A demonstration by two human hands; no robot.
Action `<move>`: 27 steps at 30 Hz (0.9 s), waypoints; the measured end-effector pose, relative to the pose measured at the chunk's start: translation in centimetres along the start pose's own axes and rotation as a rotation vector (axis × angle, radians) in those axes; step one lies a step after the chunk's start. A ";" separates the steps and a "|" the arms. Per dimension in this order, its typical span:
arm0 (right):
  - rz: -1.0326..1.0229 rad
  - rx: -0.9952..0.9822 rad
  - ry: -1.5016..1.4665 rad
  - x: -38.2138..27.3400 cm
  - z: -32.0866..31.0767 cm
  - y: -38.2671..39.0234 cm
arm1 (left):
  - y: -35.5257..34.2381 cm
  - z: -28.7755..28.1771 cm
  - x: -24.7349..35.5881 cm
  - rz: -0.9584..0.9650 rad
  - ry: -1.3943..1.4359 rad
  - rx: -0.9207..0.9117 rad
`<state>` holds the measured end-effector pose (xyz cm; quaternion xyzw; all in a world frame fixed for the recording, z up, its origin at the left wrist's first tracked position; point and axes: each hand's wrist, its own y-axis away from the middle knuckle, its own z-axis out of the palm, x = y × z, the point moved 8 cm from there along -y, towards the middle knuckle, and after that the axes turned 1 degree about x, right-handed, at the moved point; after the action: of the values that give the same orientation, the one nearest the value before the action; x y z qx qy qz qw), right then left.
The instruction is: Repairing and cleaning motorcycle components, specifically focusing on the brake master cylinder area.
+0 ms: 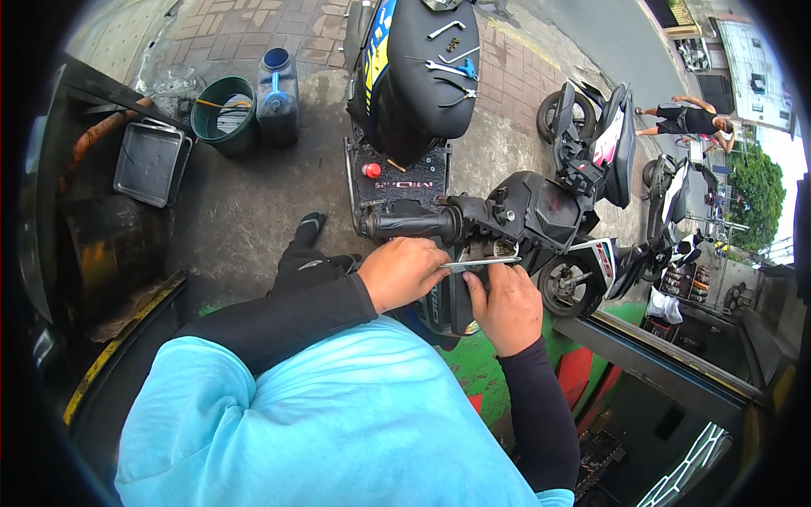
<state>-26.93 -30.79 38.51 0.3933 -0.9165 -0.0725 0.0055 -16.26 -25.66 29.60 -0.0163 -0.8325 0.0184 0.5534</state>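
Observation:
My left hand (401,272) is closed on a long silver metal tool (480,262) held crosswise at a scooter's dark front housing (443,304). My right hand (507,308) has its fingers bent at the tool's right end, thumb lower. Just above is the black handlebar grip (410,223), beside exposed black switchgear (507,211). Farther up, the black seat (410,101) carries a wrench (452,68), pliers (456,93), hex keys and small brass-coloured pieces. A small red container (371,170) rests on the footboard (397,190).
A green bucket (205,114), grey jug (281,118) and metal trays (144,165) stand left, beside a rusty drum (114,253). Several parked scooters (591,144) line the right, with a person (684,118) among them. A metal-edged opening (667,363) lies at lower right.

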 end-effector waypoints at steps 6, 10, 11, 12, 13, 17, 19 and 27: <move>-0.127 -0.009 -0.013 0.0 0.9 0.1 | 0.0 0.2 0.0 -0.001 -0.006 -0.010; -0.117 0.031 0.046 -0.4 1.6 -0.2 | -0.1 0.1 0.0 0.008 -0.015 -0.008; -0.123 0.029 0.047 -0.5 1.9 -0.1 | -0.1 0.1 0.0 0.011 -0.025 -0.006; -0.072 -0.009 0.085 0.0 2.7 0.0 | 0.0 0.1 0.0 0.015 -0.036 -0.005; -0.020 -0.046 0.125 0.4 3.2 0.1 | 0.0 0.0 -0.1 0.014 -0.033 0.001; 0.033 -0.036 0.087 1.0 3.4 0.2 | 0.0 0.2 -0.3 0.013 -0.031 -0.007; -0.002 0.012 0.061 0.8 2.4 0.2 | 0.0 0.3 -0.4 0.009 -0.034 -0.009; 0.003 -0.004 0.001 1.1 3.1 0.2 | -0.1 0.1 0.1 0.033 -0.034 -0.002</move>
<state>-28.04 -31.06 35.38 0.3919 -0.9170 -0.0739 0.0068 -16.40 -25.74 29.64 -0.0303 -0.8414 0.0270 0.5389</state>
